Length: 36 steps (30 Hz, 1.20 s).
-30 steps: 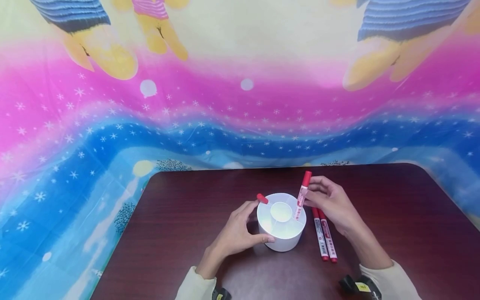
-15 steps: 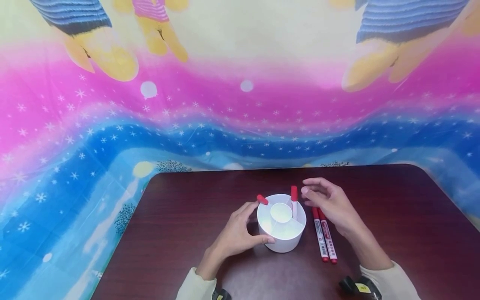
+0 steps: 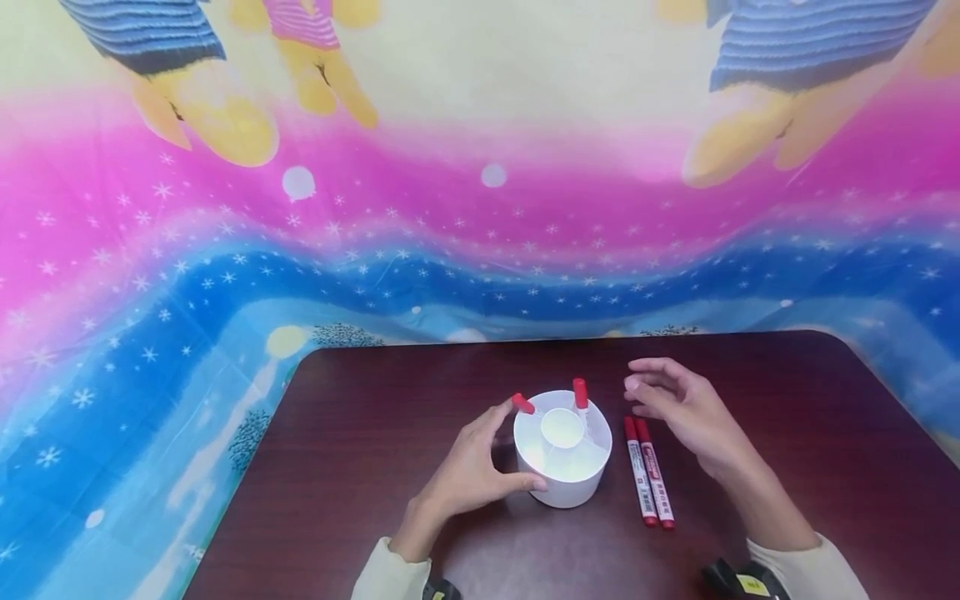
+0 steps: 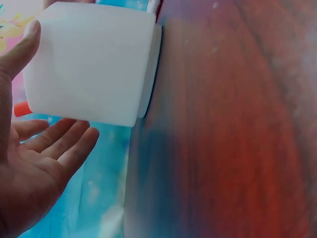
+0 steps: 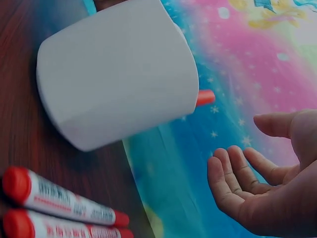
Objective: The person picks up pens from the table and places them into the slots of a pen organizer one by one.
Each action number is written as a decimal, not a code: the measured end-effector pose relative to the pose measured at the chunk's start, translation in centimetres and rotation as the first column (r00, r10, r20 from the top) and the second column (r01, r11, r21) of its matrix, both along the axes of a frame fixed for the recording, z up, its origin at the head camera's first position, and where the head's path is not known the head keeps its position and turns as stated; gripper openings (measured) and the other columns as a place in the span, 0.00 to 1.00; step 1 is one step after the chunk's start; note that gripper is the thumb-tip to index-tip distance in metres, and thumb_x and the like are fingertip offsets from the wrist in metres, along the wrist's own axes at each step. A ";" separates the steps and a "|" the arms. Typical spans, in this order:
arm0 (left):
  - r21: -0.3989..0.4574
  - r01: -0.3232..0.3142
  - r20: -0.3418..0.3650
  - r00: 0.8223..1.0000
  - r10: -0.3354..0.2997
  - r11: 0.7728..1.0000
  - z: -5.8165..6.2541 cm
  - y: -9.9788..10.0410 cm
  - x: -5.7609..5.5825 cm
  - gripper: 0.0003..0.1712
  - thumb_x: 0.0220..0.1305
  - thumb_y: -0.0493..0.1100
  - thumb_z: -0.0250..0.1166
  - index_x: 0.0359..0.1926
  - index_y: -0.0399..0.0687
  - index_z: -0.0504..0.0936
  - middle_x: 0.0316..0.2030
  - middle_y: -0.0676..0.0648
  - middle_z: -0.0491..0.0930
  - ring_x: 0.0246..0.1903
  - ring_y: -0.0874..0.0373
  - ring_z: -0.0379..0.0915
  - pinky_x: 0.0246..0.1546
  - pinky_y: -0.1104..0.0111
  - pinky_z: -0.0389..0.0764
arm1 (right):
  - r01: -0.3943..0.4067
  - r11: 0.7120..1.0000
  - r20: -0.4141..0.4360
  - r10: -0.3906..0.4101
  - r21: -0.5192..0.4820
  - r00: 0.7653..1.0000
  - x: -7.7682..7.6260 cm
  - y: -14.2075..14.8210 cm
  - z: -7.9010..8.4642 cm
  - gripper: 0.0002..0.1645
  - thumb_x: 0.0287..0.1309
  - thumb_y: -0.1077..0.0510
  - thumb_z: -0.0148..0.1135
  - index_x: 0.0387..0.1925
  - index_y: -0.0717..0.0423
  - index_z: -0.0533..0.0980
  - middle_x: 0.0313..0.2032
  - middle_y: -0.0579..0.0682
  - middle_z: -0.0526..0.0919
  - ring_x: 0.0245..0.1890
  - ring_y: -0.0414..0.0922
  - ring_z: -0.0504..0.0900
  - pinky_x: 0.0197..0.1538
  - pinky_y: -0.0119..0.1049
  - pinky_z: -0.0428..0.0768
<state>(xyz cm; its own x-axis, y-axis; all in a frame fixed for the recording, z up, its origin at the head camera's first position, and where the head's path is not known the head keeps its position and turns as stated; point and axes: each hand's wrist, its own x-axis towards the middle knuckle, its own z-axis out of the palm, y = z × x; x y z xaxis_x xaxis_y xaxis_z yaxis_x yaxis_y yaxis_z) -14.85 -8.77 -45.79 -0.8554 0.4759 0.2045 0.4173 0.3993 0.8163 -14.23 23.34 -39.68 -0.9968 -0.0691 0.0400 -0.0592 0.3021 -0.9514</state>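
A round white pen holder (image 3: 567,493) with a central ring and dividers stands on the table. My left hand (image 3: 471,467) holds its left side, thumb at the near rim and fingers at the far side. Two red-capped markers stand in separate compartments: one marker (image 3: 523,404) leans at the back left, the other marker (image 3: 581,393) at the back right. My right hand (image 3: 697,421) hovers right of the holder with nothing in it, fingers loosely bent in the right wrist view. Below it lie two more markers, a left one (image 3: 641,475) and a right one (image 3: 657,477), side by side.
The dark brown table (image 3: 360,408) has a rounded far edge. Behind it hangs a colourful printed cloth (image 3: 450,208) with snowflakes, which also runs along the left side. A dark device (image 3: 746,579) is strapped at the right wrist.
My right hand has let go of a marker, which has dropped into the holder's back right compartment. That hand has then drawn away to the right. My left hand has stayed on the holder.
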 end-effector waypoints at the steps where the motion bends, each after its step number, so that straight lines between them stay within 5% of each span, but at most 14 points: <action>1: 0.013 0.000 0.011 1.000 0.000 1.000 0.1 -0.1 0.0 0.64 0.49 0.57 0.88 0.83 0.57 0.63 0.68 0.55 0.77 0.63 0.59 0.80 0.64 0.67 0.84 | 0.002 1.000 -0.003 -0.002 0.013 1.000 0.1 0.3 0.0 0.31 0.78 0.52 0.63 0.71 0.65 0.69 0.50 0.45 0.85 0.47 0.32 0.88 0.52 0.29 0.89; 10: 0.033 0.014 0.010 1.000 -0.015 0.999 0.3 -0.5 -0.1 0.62 0.49 0.54 0.89 0.82 0.51 0.65 0.66 0.51 0.79 0.63 0.55 0.81 0.64 0.66 0.85 | 0.022 1.000 -0.014 -0.022 0.015 1.000 1.1 2.5 -1.3 0.29 0.78 0.55 0.63 0.69 0.69 0.70 0.45 0.33 0.85 0.46 0.32 0.88 0.49 0.29 0.90; 17: -0.035 0.007 -0.025 1.000 -0.008 0.999 0.1 -0.2 0.0 0.60 0.49 0.58 0.88 0.81 0.55 0.68 0.64 0.55 0.79 0.58 0.59 0.83 0.61 0.66 0.86 | 0.024 0.999 0.041 -0.026 0.048 0.999 1.7 3.4 -2.3 0.32 0.79 0.54 0.62 0.72 0.69 0.68 0.49 0.42 0.85 0.47 0.33 0.88 0.50 0.29 0.89; 24: -0.003 0.023 -0.015 1.000 -0.023 1.000 0.0 0.0 0.1 0.58 0.49 0.56 0.88 0.80 0.60 0.69 0.65 0.57 0.79 0.62 0.61 0.78 0.62 0.67 0.86 | 0.017 1.000 0.068 -0.019 0.023 0.998 2.2 4.1 -3.5 0.32 0.79 0.57 0.61 0.72 0.73 0.66 0.48 0.43 0.85 0.47 0.34 0.88 0.50 0.31 0.90; 36: 0.011 0.022 0.005 1.000 -0.022 1.000 -0.3 0.1 0.0 0.60 0.49 0.56 0.88 0.81 0.58 0.68 0.65 0.56 0.79 0.62 0.60 0.80 0.63 0.68 0.85 | 0.026 0.999 0.156 -0.029 0.022 0.987 2.7 4.6 -5.4 0.34 0.78 0.59 0.62 0.74 0.74 0.65 0.55 0.64 0.83 0.47 0.35 0.88 0.50 0.34 0.91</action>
